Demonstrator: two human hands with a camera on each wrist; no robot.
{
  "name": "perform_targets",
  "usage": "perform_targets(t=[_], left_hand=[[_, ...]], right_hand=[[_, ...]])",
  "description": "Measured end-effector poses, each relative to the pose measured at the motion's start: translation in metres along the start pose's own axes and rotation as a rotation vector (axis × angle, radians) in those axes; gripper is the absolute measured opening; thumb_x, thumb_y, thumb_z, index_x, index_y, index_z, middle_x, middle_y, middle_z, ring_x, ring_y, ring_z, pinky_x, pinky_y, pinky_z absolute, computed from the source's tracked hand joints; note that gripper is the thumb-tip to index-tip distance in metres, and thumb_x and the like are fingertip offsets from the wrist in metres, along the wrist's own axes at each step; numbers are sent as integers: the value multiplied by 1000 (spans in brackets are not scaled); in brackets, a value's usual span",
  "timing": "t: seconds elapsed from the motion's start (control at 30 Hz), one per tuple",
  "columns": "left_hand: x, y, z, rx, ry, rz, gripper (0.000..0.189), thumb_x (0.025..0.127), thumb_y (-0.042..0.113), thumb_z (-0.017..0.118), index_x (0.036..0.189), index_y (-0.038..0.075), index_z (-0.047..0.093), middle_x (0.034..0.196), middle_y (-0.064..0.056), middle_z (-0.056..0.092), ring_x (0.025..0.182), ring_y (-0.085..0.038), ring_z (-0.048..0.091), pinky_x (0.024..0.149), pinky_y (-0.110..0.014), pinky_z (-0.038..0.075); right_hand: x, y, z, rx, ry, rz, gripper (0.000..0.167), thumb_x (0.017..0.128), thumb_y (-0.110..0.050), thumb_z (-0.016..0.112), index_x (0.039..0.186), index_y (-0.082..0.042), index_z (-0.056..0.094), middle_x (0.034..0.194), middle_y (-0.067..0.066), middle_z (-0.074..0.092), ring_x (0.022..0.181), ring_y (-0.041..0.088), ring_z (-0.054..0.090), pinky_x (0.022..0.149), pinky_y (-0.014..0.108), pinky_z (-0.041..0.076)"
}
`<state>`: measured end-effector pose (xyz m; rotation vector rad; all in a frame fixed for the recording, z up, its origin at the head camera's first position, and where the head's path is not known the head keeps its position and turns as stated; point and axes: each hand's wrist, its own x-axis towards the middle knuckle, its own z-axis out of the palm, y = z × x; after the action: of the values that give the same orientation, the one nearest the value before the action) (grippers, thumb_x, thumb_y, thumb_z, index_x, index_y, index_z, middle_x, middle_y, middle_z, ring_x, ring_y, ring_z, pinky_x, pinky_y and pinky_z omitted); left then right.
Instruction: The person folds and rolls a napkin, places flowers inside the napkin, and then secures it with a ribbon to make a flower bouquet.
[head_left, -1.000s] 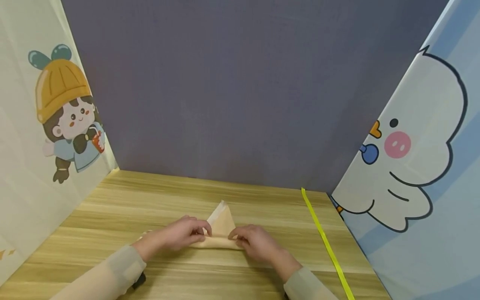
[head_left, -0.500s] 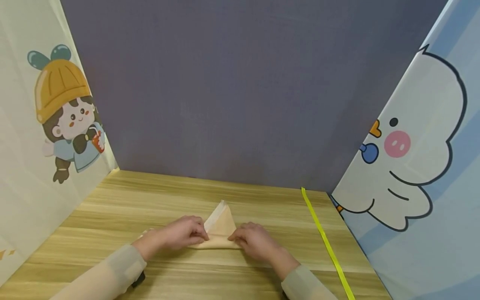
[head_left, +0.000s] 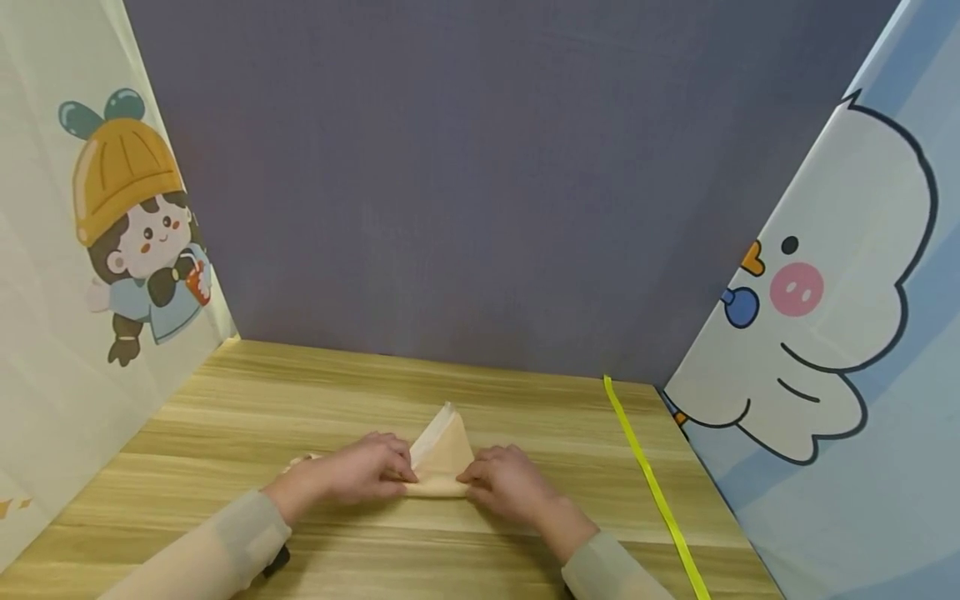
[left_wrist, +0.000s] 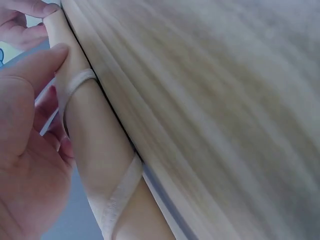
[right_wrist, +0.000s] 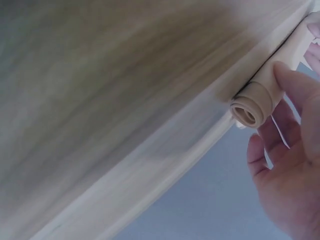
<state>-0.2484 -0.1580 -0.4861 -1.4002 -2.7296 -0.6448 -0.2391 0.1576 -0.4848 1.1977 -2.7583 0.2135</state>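
Holding a beige roll (head_left: 441,475), left grip (head_left: 367,469) and right grip (head_left: 516,486) pinched narrow, yellow strip (head_left: 653,484) at right, grey panel (head_left: 480,183) behind

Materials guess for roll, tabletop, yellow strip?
Roll: probably fabric or faux leather, matte; coils in thin, smooth layers. Tabletop: wood or printed laminate, low sheen; streaky grain. Yellow strip: perhaps plastic tape or ribbon, bright; flat, narrow, exact material unclear.

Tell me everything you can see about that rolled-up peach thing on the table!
The peach roll looks like smooth, soft cloth with a whitish edge strip. It lies crosswise on the wood-grained table, only partly rolled: an unrolled triangular flap points toward the table's far side. Its right end shows coiled layers. The left hand and right hand grip it.
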Motion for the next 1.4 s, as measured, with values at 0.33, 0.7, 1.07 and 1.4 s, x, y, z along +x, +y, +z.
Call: perform_targets(t=[0.33, 0.7, 1.07, 1.4], left_hand=[[0, 0, -2, -104, 38, -2, 15, 104, 15, 76, 118, 19, 79, 94, 12, 77, 84, 4, 61, 84, -28, 48], [4, -3, -2, -132, 32, 15, 16, 105, 7, 73, 115, 15, 82, 110, 4, 82, 91, 3, 67, 79, -22, 58], [0, 3, -5, 76, 16, 6, 18, 101, 28, 81, 118, 25, 87, 113, 14, 61, 103, -2, 48, 90, -32, 38], [4, 3, -2, 18, 19, 20, 14, 103, 18, 78, 114, 22, 85, 103, 14, 74, 95, 2, 62, 89, -30, 52]], right_hand=[[-1, 3, 2, 98, 51, -7, 18, 103, -18, 77, 119, -25, 79, 105, -8, 83, 97, 6, 75, 82, 29, 50], [-1, 2, 2, 178, 17, 68, 15, 104, -18, 76, 113, -30, 79, 108, -13, 81, 101, 5, 73, 100, 57, 56], [2, -4, -2, 19, 16, 43, 15, 102, -28, 78, 116, -26, 83, 112, -9, 67, 103, 9, 58, 92, 33, 50], [3, -3, 1, -8, 23, -15, 15, 103, -32, 78, 114, -22, 82, 115, -6, 77, 120, 21, 73, 104, 41, 58]])
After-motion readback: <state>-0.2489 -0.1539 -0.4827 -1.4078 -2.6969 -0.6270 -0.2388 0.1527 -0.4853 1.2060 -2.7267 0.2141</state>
